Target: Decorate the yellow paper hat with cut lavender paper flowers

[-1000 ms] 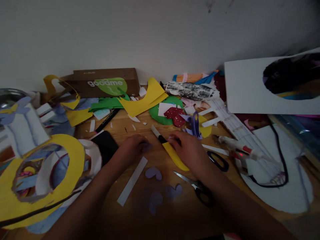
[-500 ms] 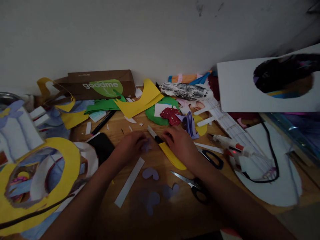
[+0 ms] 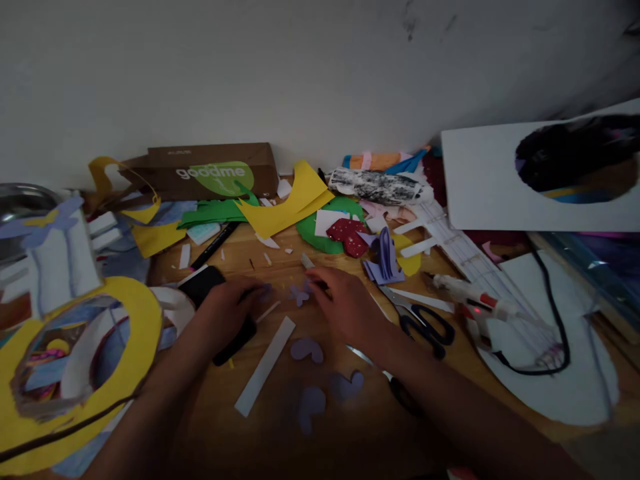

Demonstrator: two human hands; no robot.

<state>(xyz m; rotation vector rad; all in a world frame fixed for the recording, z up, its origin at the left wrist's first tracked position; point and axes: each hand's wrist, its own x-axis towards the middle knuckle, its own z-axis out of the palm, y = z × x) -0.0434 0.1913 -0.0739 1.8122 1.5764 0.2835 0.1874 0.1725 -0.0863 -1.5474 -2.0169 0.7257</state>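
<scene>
My left hand [image 3: 231, 305] is closed in a pinch, with a small purple paper scrap [image 3: 265, 291] at its fingertips. Opposite it, my right hand [image 3: 345, 310] curls its fingers together at the edge of a small purple paper cutout [image 3: 299, 295], which lies between the hands. The blade end of a utility knife [image 3: 307, 261] pokes out beyond the right fingers; its yellow handle is hidden under that hand. Heart-like purple paper pieces [image 3: 307, 349] and a white paper strip [image 3: 265, 367] lie nearer to me. Below the left hand is a black phone [image 3: 235, 343].
Dark-handled scissors [image 3: 425, 323] lie right of my right hand; a second pair is partly under that forearm. Further right rests a glue gun [image 3: 467, 293] with a red light. A yellow paper ring [image 3: 145, 320] stands left, and a brown box [image 3: 215, 172] against the wall.
My hands have moved apart, the left one leftward over the phone. My right hand now covers the knife's yellow handle. The small purple cutout shows between the hands.
</scene>
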